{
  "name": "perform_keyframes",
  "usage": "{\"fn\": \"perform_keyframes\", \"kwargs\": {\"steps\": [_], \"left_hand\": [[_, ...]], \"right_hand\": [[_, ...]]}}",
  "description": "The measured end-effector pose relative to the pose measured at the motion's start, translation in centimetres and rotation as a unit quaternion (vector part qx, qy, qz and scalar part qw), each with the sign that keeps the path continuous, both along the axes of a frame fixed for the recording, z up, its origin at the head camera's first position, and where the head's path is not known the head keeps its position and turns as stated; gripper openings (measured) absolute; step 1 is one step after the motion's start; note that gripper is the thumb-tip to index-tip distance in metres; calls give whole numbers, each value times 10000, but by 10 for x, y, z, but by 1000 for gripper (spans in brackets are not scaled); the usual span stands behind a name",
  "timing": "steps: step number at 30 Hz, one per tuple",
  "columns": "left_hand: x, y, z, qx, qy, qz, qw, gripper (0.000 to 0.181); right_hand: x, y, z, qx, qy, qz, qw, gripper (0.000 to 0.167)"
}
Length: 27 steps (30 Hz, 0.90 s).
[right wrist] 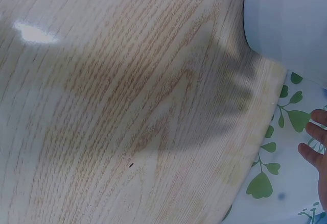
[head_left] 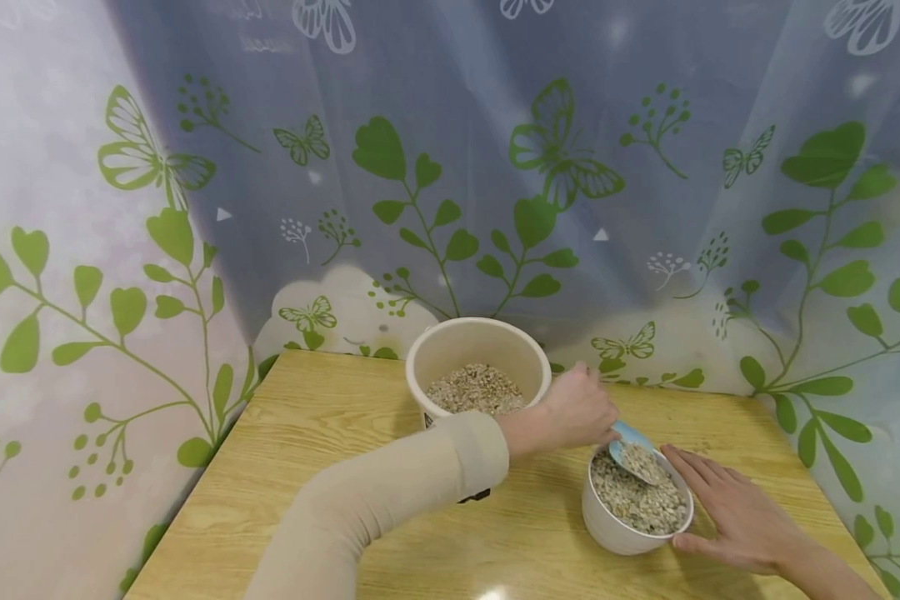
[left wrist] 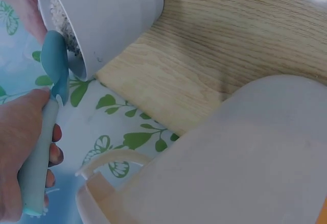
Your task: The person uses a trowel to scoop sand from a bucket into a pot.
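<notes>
My left hand (head_left: 573, 408) grips the handle of a light-blue spoon (left wrist: 53, 58) over the small white tub (head_left: 621, 532). The spoon's bowl holds some grain and sits at the tub's mouth, just above or touching the mixed pale grain (head_left: 633, 500) that fills the tub nearly to the rim. My right hand (head_left: 738, 518) rests its extended fingers and thumb against the tub's right side. In the right wrist view only a few fingertips (right wrist: 311, 155) of it show, at the right edge. Behind my left forearm stands a larger cream bucket (head_left: 480, 340) with grain low inside.
All of this stands on a wood-grain table (head_left: 300, 417). A curtain (head_left: 450, 183) printed with green leaves and butterflies hangs behind the table and along its sides. The big bucket has a handle (left wrist: 115, 156) at its rim.
</notes>
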<state>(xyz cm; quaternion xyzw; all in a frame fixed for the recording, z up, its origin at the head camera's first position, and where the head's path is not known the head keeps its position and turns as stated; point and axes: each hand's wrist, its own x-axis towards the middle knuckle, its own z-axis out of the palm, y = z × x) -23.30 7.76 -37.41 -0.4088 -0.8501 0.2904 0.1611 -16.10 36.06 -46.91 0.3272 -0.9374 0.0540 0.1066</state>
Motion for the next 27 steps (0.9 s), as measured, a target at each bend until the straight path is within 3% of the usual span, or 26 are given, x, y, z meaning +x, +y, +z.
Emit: {"fn": "perform_keyframes", "kwargs": {"steps": [9,27], "left_hand": [[0,-8,7,6,-172,169,9997,51],[-2,-26,12,-170,238,177,9994,56]], "right_hand": [[-1,1,-2,15,-13,-15,10000,117],[-1,1,-2,5,25,-10,10000,119]]}}
